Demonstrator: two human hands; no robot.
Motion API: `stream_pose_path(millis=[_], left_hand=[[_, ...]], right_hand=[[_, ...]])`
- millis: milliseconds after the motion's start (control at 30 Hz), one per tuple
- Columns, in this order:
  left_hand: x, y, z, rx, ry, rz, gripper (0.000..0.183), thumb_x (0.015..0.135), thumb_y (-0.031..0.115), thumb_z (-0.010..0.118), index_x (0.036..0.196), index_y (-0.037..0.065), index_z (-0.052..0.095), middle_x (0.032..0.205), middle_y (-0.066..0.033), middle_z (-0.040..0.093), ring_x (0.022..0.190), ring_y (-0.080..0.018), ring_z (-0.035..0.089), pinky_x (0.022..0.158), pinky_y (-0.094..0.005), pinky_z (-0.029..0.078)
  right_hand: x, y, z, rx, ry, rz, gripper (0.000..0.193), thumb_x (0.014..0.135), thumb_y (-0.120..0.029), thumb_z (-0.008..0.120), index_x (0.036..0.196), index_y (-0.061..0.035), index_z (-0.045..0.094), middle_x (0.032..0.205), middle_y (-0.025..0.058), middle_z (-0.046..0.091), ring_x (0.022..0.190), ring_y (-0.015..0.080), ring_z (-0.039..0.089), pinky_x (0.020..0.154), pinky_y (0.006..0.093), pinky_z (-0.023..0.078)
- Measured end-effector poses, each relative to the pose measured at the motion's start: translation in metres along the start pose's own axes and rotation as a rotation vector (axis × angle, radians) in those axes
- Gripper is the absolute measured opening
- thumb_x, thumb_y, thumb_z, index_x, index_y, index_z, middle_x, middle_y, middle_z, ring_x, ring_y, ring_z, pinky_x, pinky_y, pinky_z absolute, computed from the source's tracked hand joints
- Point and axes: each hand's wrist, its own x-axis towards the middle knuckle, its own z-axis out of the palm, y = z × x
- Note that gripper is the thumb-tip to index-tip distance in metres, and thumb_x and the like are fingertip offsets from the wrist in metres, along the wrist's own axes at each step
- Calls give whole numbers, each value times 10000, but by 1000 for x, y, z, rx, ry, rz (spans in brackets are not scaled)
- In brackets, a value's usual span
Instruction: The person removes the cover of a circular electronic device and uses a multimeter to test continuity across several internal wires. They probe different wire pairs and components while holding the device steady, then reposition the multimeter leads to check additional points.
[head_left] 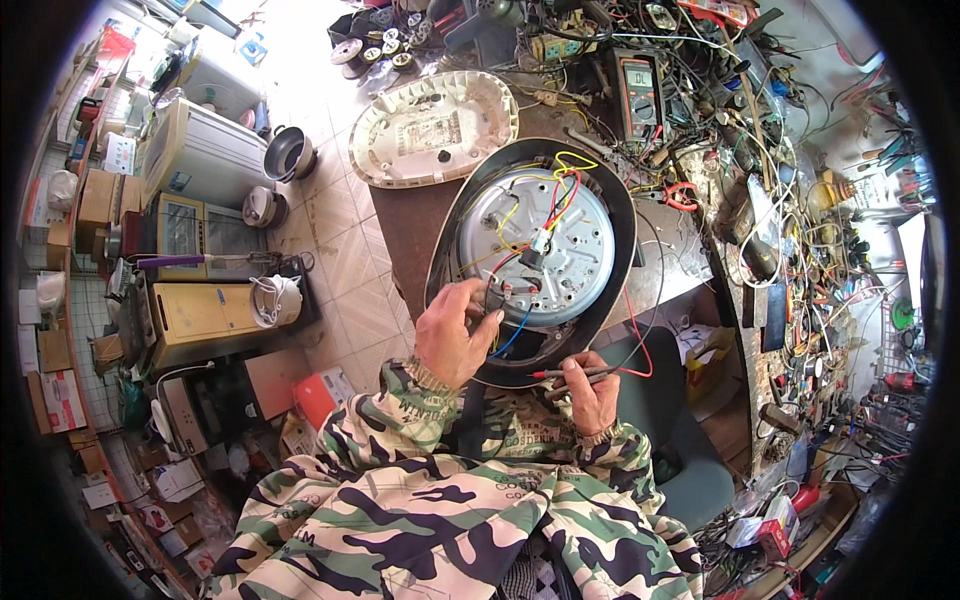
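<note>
A round silver metal heating plate (585, 250) sits inside the dark oval housing (627, 270) of an opened appliance in front of me. Yellow, red and blue wires run over the plate to a white connector (541, 240) near its middle. My left hand (450, 335) is at the plate's lower left edge, finger and thumb curled in by the wires; what they pinch is hidden. Over the housing's near rim, my right hand (588, 392) grips the red and black test probes (548, 374). Their leads loop out to the right. A multimeter (640, 95) lies farther back.
A cream oval base cover (435, 130) lies at the far left of the brown table (408, 235). Red-handled pliers (681, 196) rest right of the housing. Tangled cables and tools crowd the right. A dark chair (690, 480) stands close by; pots and appliances occupy the left floor.
</note>
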Motion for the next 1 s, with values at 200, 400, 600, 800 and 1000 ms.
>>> stream_pose_path(millis=[200, 400, 600, 800, 1000], left_hand=[[30, 16, 1, 91, 17, 173, 533, 769, 120, 792, 1241, 8, 569, 1067, -137, 639, 889, -245, 647, 724, -353, 544], [48, 25, 12, 75, -36, 200, 695, 764, 121, 796, 1377, 20, 484, 1145, -174, 629, 913, -263, 651, 783, -356, 541], [57, 21, 14, -2, -117, 247, 569, 805, 42, 737, 1342, 68, 552, 1152, -152, 648, 821, -227, 661, 714, -322, 542], [65, 16, 12, -102, -145, 267, 346, 897, 95, 689, 1231, 58, 609, 1025, -119, 680, 830, -253, 690, 722, -324, 553], [81, 17, -7, -769, -319, -203, 329, 988, 160, 617, 1264, -5, 545, 1032, -70, 669, 902, -117, 669, 683, -225, 553]], right_hand=[[0, 2, -2, -4, -11, 13, 320, 976, -261, 632, 937, 56, 643, 740, 70, 668, 668, 114, 599, 598, 290, 469], [0, 0, -2, -17, -4, -2, 316, 984, -260, 623, 938, 52, 642, 728, 64, 660, 670, 114, 595, 605, 288, 466], [-1, -3, -7, 126, -99, 55, 316, 983, -257, 613, 987, 59, 626, 822, 112, 686, 691, 144, 634, 629, 286, 520], [-5, -11, -9, 150, -206, 61, 232, 970, -193, 646, 1060, 20, 633, 853, 51, 675, 720, 110, 614, 661, 272, 524], [-1, -12, -9, 239, -263, -63, 165, 934, -93, 637, 1060, 13, 620, 1102, 117, 641, 874, 135, 633, 708, 272, 538]])
